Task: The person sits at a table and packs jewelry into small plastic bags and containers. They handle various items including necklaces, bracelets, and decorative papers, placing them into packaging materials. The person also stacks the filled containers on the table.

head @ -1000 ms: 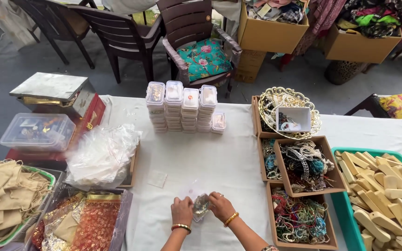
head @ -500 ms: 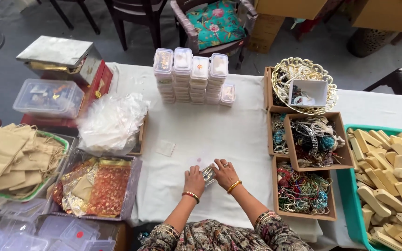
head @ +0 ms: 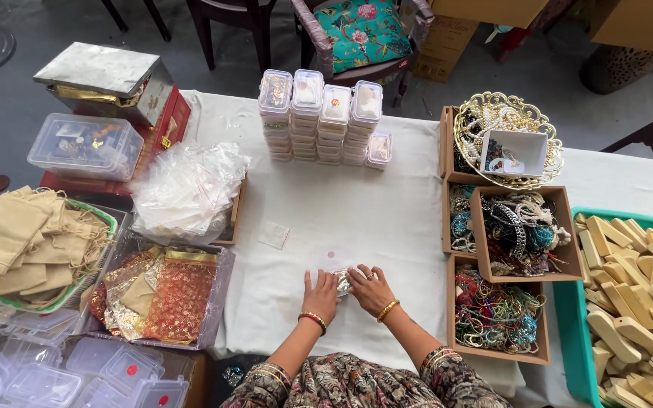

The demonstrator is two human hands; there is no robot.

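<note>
Near the front edge: both my hands meet on the white-clothed surface [head: 387, 204], at 6 o'clock in my view.
Left hand: my left hand [head: 320, 295] lies palm down with fingers together, its fingertips on a small clear packet [head: 341, 279].
Right hand: my right hand [head: 370, 289] curls over the packet from the 3 o'clock side, fingers bent and pressing on it; a ring shows on one finger.
Packet: small, shiny, pinned flat between the two hands; what is inside I cannot tell.
Wrists: red and gold bangles on both.
12 o'clock: stacks of small clear boxes [head: 323, 117] in a row, well apart from my hands.
10 o'clock: a heap of clear plastic bags [head: 187, 189] in a shallow tray.
9 o'clock: red and gold pouches [head: 164, 291] in a clear bin, just off the surface's edge; beige cloth bags [head: 20, 238] in a green basket beyond.
3 o'clock: cardboard trays of beaded jewellery [head: 496, 313], near my right hand.
2 o'clock: a gold wire basket [head: 508, 136] holding a white box.
Far right: a teal bin of wooden pieces [head: 644, 295].
Just ahead of my hands: a small clear square [head: 273, 235] lying flat on the cloth.
</note>
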